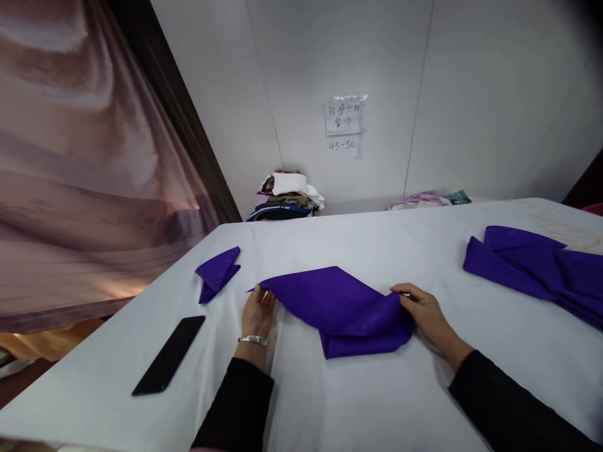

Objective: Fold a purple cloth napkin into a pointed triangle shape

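Note:
A purple cloth napkin [330, 298] lies partly folded on the white-covered table [358, 408], between my two hands. My left hand [258, 312] pinches its pointed left corner, which sticks out past the fingers. On the other side, my right hand [423, 314] grips the right end between thumb and fingers. The napkin's upper edge is slightly raised, and a folded layer shows along its lower right. Farther left rests a small folded purple napkin [219, 274], apart from my left hand.
A black phone-like slab [169, 355] lies left of my left forearm. More purple cloth [532, 270] is heaped at the right. Piled clothes [287, 194] stand behind the table's far edge, below a handwritten paper sign [343, 119]. A pinkish curtain [85, 157] hangs at the left.

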`<state>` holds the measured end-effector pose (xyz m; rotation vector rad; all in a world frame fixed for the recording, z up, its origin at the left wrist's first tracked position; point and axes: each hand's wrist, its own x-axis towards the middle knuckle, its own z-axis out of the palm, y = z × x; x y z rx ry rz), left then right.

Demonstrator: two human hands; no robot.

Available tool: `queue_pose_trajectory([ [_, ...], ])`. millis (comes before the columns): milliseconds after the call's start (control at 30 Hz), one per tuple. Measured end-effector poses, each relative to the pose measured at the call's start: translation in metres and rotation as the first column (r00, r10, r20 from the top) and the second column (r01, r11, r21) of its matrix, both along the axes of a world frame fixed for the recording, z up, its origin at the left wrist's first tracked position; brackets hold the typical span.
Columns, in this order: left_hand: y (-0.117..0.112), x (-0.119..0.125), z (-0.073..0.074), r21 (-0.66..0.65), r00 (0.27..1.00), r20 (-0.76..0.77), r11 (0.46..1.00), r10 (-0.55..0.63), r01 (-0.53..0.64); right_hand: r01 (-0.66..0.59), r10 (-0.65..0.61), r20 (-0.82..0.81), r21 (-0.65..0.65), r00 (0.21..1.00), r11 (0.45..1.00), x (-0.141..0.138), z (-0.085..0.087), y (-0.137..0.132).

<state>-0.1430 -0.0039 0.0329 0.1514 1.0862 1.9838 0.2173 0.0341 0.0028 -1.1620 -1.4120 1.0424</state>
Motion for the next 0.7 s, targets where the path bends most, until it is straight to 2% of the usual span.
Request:
queue_pose_trajectory([
  [300, 0.0012, 0.0018, -0.0006, 0.015, 0.999, -0.034, 1.0, -0.007, 0.008, -0.066, 0.065, -0.028, -0.033, 0.998, 0.997, -0.001, 0.0044, -0.0031],
  [467, 0.0011, 0.0005, -0.0025, 0.015, 0.997, -0.077, 1.0, 0.007, -0.006, 0.011, -0.032, -0.161, -0.13, 0.986, 0.991, 0.003, -0.001, 0.0012],
  [567, 0.001, -0.001, -0.0051, -0.001, 0.992, -0.122, 0.999, 0.036, -0.036, 0.014, -0.075, -0.272, -0.217, 0.959, 0.976, 0.0038, -0.0041, 0.0036],
  [700, 0.001, -0.0028, -0.008, -0.02, 0.974, -0.214, 0.996, 0.078, -0.084, 0.006, -0.111, -0.377, -0.27, 0.92, 0.963, 0.003, -0.0035, 0.0044],
])
